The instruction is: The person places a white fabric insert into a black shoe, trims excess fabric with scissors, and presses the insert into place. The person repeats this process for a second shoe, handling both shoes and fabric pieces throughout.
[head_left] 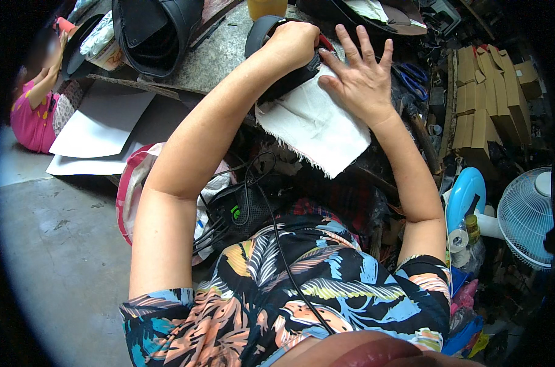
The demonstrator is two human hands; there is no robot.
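My left hand (294, 44) is closed in a fist at the far edge of the worktable, over a black item (258, 38) with a curved, thick rim. A bit of red shows beside its knuckles; what the fingers grip is hidden. To its right, my right hand (362, 79) has its fingers spread, with the thumb and palm edge against a white cloth (317, 119). The cloth has a frayed lower edge and hangs over the near side of the black item, toward my lap.
On the grey worktable (213, 64) stand a black bag (158, 37) and a yellow container (267, 8). Blue-handled scissors (412, 81) lie right of my right hand. Cardboard pieces (482, 98) and a fan (525, 214) are at the right. A person in pink (36, 116) sits far left.
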